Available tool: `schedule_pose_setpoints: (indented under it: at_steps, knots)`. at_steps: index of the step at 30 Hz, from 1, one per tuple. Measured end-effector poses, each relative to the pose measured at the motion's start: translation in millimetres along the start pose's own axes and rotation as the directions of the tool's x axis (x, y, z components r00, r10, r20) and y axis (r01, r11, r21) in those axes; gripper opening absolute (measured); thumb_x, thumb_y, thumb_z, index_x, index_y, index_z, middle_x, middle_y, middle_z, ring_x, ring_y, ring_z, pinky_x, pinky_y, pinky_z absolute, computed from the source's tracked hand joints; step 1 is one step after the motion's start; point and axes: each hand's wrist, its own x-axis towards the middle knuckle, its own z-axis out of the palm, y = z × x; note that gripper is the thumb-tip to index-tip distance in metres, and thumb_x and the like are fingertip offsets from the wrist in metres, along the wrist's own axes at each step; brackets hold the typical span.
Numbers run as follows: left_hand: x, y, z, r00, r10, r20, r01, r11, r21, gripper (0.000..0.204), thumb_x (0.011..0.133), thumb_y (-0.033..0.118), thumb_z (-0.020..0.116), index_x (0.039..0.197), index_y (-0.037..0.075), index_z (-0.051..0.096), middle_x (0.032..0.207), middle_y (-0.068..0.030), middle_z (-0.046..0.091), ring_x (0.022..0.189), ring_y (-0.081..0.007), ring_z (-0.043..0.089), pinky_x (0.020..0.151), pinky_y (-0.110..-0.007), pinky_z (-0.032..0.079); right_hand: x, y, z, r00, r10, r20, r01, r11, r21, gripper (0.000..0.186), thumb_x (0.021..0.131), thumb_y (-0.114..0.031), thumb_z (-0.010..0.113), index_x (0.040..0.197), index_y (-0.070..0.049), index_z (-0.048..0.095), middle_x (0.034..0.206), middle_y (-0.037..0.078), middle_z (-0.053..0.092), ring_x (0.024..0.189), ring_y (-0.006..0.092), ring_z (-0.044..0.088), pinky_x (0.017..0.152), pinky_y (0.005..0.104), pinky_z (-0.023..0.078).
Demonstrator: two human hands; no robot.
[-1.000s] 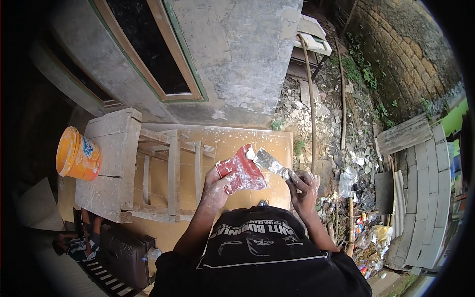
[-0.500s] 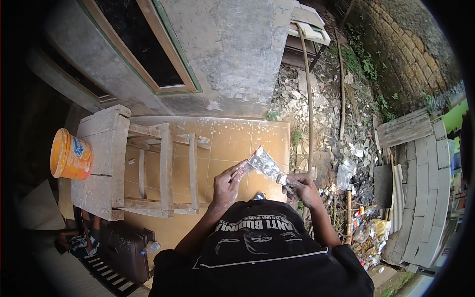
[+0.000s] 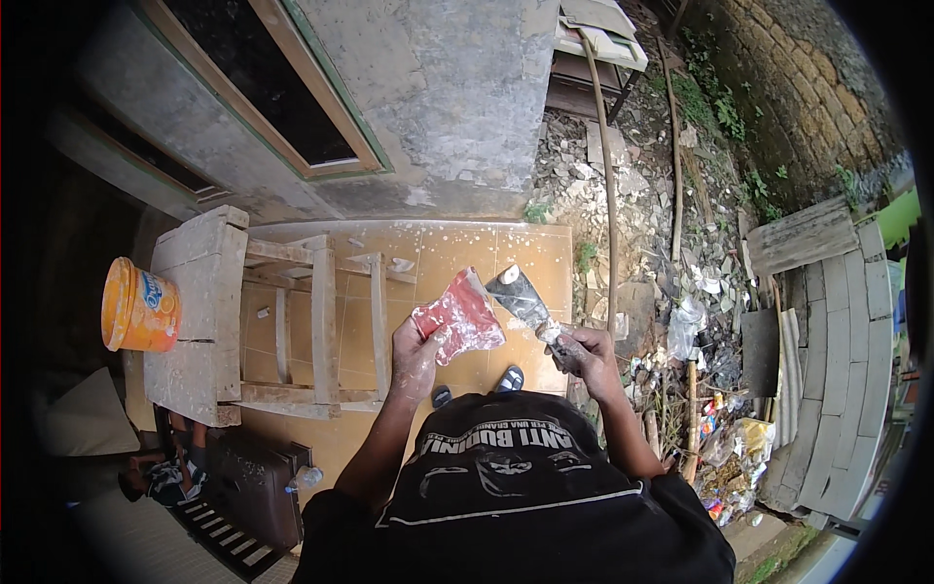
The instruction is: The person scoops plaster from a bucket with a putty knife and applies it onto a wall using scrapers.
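My left hand (image 3: 415,356) grips a red plastic spreader (image 3: 461,311) by its left edge, thumb on top. White paste is smeared over the spreader's face. In my right hand (image 3: 588,354) is the handle of a putty knife (image 3: 522,296), its wide dark blade pointing up and to the left. A white dab of paste sits near the blade's far end, and more paste coats the neck by the handle. The two tools are close together with a narrow gap between them, above the tiled floor. Both hands are whitened with paste.
A paint-stained wooden trestle (image 3: 199,311) stands at left with an orange bucket (image 3: 142,306) on it. A grey wall (image 3: 448,107) with windows is ahead. Rubble (image 3: 623,209) and a long pole (image 3: 609,195) lie right of the tiles (image 3: 457,248). Behind left, a person (image 3: 175,467) sits near a bench.
My left hand has moved left, away from the knife blade, and turned so the red spreader's face shows. The putty knife now carries a white dab near its tip.
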Motion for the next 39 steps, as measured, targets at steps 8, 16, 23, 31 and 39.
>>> schedule_pose_setpoints:
  at_steps: [8,16,23,31,39]
  knots:
    - [-10,14,14,0.991,-0.122,0.058,0.131,0.974,-0.185,0.024,0.084,-0.007,0.051,0.108,-0.005,0.052,0.100,-0.0100,0.062,0.088,-0.0140,0.062,0.074,-0.025,0.051,-3,17,25,0.909,-0.402,-0.111,0.323,0.847,-0.423,0.011,0.082,-0.005,0.065,0.090,0.002,0.067,0.092,0.010,0.059,0.074,0.0184,0.056,0.065,0.0316,0.044]
    - [-17,22,10,0.987,-0.149,0.065,0.161,0.956,-0.244,0.027,0.085,-0.007,0.049,0.112,-0.006,0.050,0.106,-0.0145,0.060,0.095,-0.0203,0.063,0.083,-0.033,0.053,11,14,22,0.762,-0.644,0.072,0.420,0.407,-0.811,0.025,0.073,-0.006,0.071,0.097,-0.013,0.069,0.097,0.007,0.059,0.081,0.0250,0.055,0.074,0.0374,0.041]
    - [-4,21,-6,0.990,-0.109,0.091,0.136,0.912,-0.387,0.030,0.084,-0.008,0.050,0.114,-0.004,0.048,0.110,-0.0145,0.058,0.100,-0.0233,0.061,0.086,-0.036,0.052,32,-10,19,0.751,-0.654,0.094,0.386,0.319,-0.866,0.029,0.073,-0.003,0.071,0.101,-0.011,0.069,0.097,0.009,0.061,0.088,0.0270,0.055,0.077,0.0372,0.038]
    - [62,37,-14,0.988,0.022,-0.155,-0.085,0.907,-0.413,0.030,0.087,-0.006,0.050,0.117,-0.005,0.050,0.111,-0.0135,0.059,0.099,-0.0216,0.061,0.087,-0.035,0.051,90,-48,11,0.967,-0.245,-0.065,0.205,0.907,-0.368,0.015,0.088,-0.011,0.058,0.086,0.000,0.068,0.071,0.005,0.059,0.057,0.0100,0.050,0.050,0.0242,0.036]
    - [147,47,-9,0.975,0.210,-0.072,-0.197,0.969,0.148,0.024,0.089,-0.003,0.050,0.111,-0.009,0.058,0.095,-0.0072,0.064,0.088,-0.0108,0.060,0.080,-0.023,0.048,218,-85,62,0.944,0.199,0.262,-0.150,0.970,-0.193,0.025,0.091,-0.016,0.050,0.088,0.003,0.067,0.060,0.005,0.059,0.044,0.0093,0.048,0.039,0.0220,0.033]
